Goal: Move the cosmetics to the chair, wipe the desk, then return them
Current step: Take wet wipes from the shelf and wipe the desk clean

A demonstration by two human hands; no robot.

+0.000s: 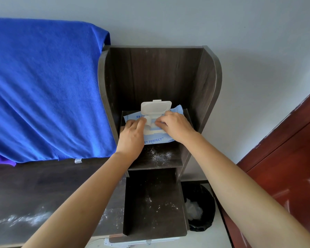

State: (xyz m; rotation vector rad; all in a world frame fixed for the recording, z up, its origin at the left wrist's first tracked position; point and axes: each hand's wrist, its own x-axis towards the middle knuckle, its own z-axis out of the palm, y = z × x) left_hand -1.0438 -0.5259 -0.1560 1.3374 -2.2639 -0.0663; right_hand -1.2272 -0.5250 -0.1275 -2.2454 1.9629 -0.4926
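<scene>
Wiping had not begun when you reached this moment, judging by the white powder point(157, 154) scattered on the shelf point(175, 158) just in front of the wet-wipe pack point(153, 140), on the lower ledge below it, and across the desk point(43, 185) to the left of the pack. No cosmetics showed anywhere around the pack, so the first step looked done. The chair was out of view, so I cannot confirm where they went. Wiping and returning them remained.

The pack lay flat on the shelf. Its long axis ran left to right, slightly skewed, and its printed edge faced you. Its lid point(156, 107) stood flipped open on the far side of the pack, towards the back panel.

Your left hand point(132, 133) held the pack down, fingers point(141, 120) curled onto it just left of the opening. Your right hand point(175, 127) had its fingers point(161, 123) bent, with the tips together at the opening. I cannot tell whether they had pinched a sheet.

A bin point(199, 206) stood below and right of the pack, and a blue towel point(43, 86) hung to its left.
</scene>
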